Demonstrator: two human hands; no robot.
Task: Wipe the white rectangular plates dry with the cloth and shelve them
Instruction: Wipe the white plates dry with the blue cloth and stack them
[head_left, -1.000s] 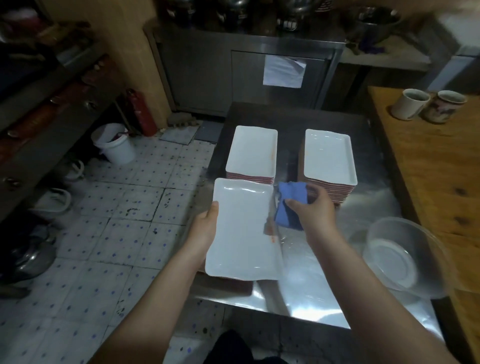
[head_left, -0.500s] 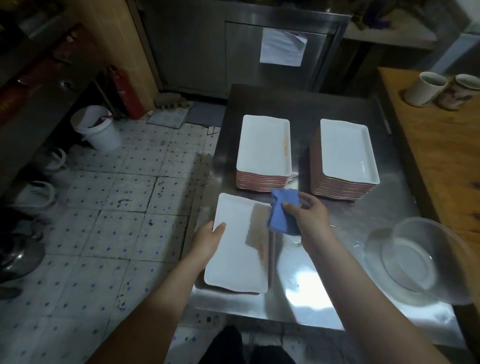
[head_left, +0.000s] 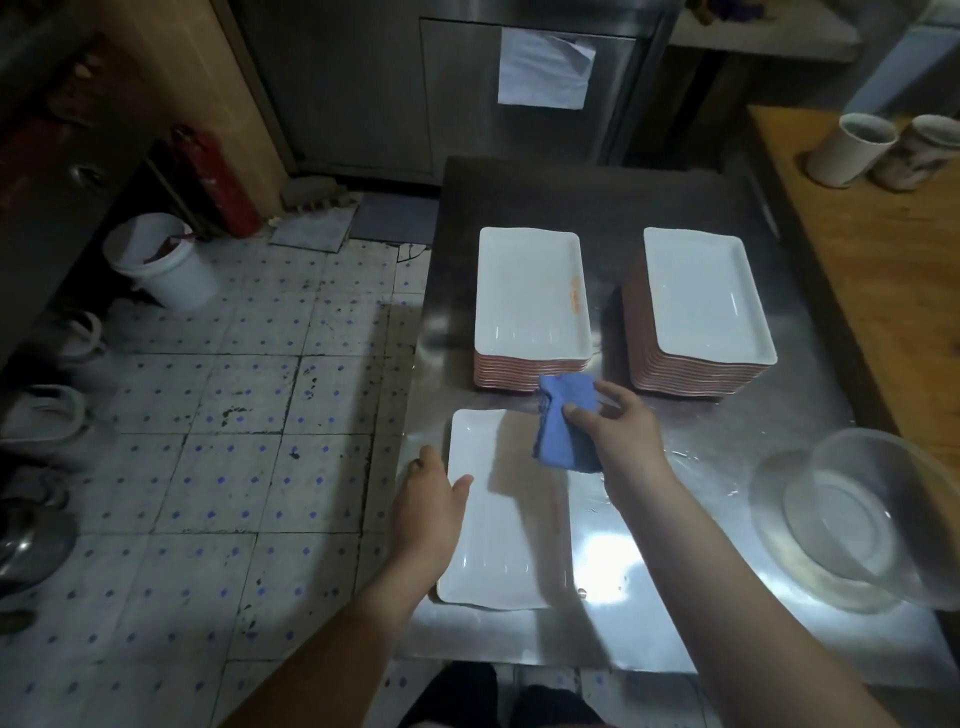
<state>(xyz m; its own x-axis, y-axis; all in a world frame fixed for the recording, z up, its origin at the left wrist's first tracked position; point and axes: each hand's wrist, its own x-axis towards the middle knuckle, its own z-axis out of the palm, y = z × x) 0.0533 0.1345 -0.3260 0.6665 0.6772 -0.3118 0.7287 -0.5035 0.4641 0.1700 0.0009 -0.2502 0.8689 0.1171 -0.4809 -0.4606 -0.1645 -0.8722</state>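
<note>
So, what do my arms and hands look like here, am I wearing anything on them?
Both forearms are bare up to the frame's edge; no sleeves show. The left grip and right grip are ungloved hands, with no ring, watch or band visible.

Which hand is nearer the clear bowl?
Right. The right hand, holding the blue cloth, is left of the clear bowl; the left hand grips the plate farther left.

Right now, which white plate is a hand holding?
The single plate nearest the person: the left hand grips its left edge. The others are piled farther back, in a left stack and a right stack.
</note>
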